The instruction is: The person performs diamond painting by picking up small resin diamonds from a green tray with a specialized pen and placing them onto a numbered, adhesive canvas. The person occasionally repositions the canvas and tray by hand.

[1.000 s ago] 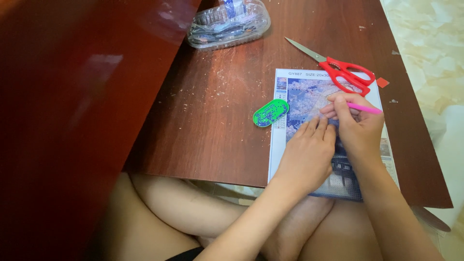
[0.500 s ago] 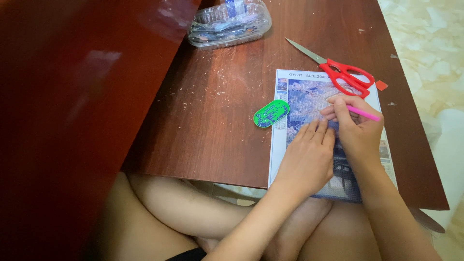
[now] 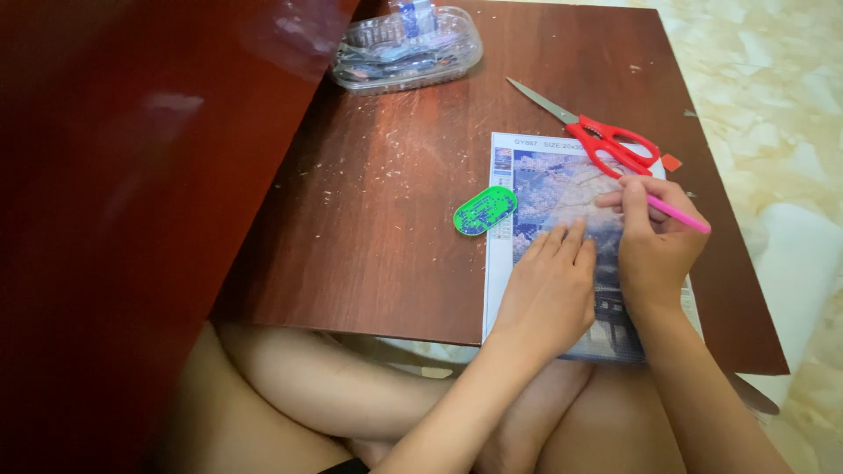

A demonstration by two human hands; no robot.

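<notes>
A rectangular picture canvas (image 3: 549, 189) in blue and pink tones lies on the low brown table (image 3: 386, 237), its near end hanging over the table's front edge. My left hand (image 3: 549, 294) rests flat on the canvas, fingers together and pointing away from me. My right hand (image 3: 654, 241) sits just to its right and grips a thin pink pen (image 3: 680, 215), tip down on the canvas. A small green oval tray (image 3: 485, 211) with tiny beads lies by the canvas's left edge.
Red-handled scissors (image 3: 606, 140) lie at the canvas's far right corner. A clear plastic box (image 3: 406, 51) with small packets stands at the table's far edge. A dark red wooden panel (image 3: 114, 219) fills the left. My crossed legs are under the table; pale marble floor lies right.
Both hands stay on the canvas in nearly the same place. My right hand with the pen has shifted very slightly. The view has drifted a little.
</notes>
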